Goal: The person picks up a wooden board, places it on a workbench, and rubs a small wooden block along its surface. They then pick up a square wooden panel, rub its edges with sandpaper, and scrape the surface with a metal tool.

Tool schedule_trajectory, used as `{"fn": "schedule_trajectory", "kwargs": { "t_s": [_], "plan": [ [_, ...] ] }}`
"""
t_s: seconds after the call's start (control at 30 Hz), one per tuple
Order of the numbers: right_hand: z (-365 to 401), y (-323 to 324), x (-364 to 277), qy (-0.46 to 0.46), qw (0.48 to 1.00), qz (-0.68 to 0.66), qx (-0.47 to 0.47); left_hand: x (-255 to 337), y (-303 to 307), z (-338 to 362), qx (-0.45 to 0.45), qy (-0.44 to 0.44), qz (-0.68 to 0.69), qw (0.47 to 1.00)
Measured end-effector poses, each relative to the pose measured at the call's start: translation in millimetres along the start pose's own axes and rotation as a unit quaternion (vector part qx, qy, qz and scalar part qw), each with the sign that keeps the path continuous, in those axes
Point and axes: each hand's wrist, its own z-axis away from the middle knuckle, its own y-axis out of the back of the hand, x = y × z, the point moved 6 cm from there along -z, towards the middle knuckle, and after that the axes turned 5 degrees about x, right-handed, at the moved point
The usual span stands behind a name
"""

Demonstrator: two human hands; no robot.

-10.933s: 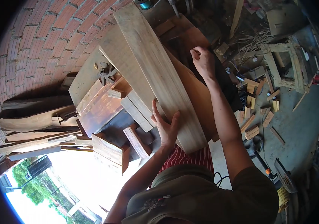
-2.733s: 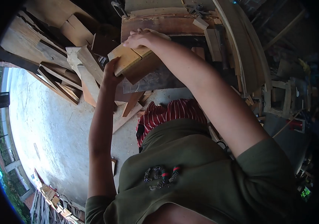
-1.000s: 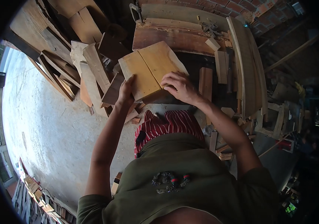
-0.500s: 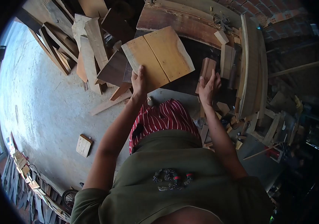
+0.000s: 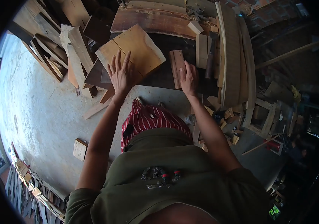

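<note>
A square yellowish wooden panel (image 5: 142,50) with a dark seam lies tilted on the dark bench top (image 5: 163,76). My left hand (image 5: 121,74) rests over its near left part, fingers spread. The reddish-brown grooved block (image 5: 176,69) sits on the bench to the right of the panel. At the block's right edge is my right hand (image 5: 189,77), its fingers bent; whether they touch the block is hard to tell. Just beyond stand pale wood blocks (image 5: 201,50) and a dark-handled tool (image 5: 209,65).
Long curved boards (image 5: 231,63) stand along the bench's right side. Boards lean in a pile (image 5: 79,43) at the upper left. A small wood block (image 5: 79,149) lies on the concrete floor (image 5: 43,112). Offcuts and a red object (image 5: 275,146) are at the lower right.
My left hand has let go of the panel's near edge and spread its fingers over it. My right hand's grip on the reddish block has loosened. The whole view has shifted.
</note>
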Motion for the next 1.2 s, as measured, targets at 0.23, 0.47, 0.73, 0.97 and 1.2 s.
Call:
{"fn": "schedule_trajectory", "kwargs": {
  "t_s": [0.23, 0.47, 0.73, 0.97, 1.2],
  "plan": [
    [-5, -15, 43, -0.077, 0.997, 0.019, 0.008, 17, -10, 8, -0.078, -0.042, -0.042, 0.995],
    [7, -14, 26, -0.055, 0.995, 0.042, -0.075, 24, 10, 26, -0.005, -0.087, -0.029, 0.996],
    [5, -14, 45, -0.441, 0.797, -0.400, -0.105, 16, 5, 34, 0.028, -0.085, -0.018, 0.996],
    [-31, 11, -76, -0.122, 0.848, -0.453, -0.245, 13, 4, 35, 0.044, -0.088, 0.002, 0.995],
    [-38, -12, -142, 0.217, 0.968, -0.077, -0.095, 12, 16, 34, 0.017, -0.096, 0.041, 0.994]
  ]
}}
